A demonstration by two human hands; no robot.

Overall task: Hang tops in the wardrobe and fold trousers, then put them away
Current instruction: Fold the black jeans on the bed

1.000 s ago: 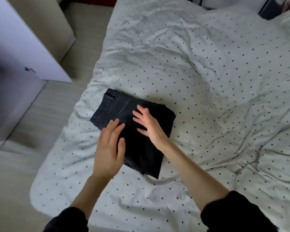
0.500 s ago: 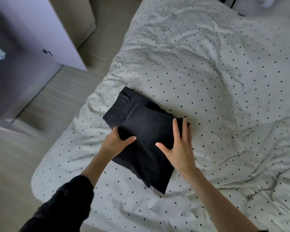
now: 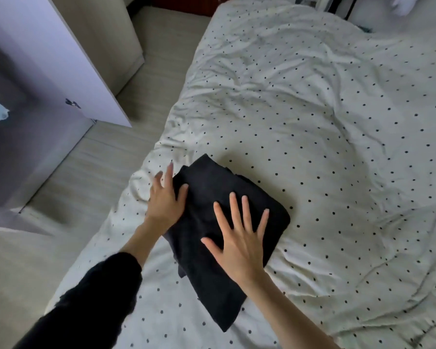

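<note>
At the upper left of the frame stands the wardrobe (image 3: 15,137), its pale door (image 3: 61,61) swung open over the wooden floor (image 3: 86,177). Left of centre, the left hand (image 3: 165,199) lies at the near-left edge of the folded black trousers (image 3: 227,222), fingers straight and blurred, thumb resting on the cloth. Just right of it, the right hand (image 3: 239,241) presses flat on top with fingers spread wide, gripping nothing. The trousers sit low at centre on the spotted white bedcover (image 3: 325,137), which fills the right side
</note>
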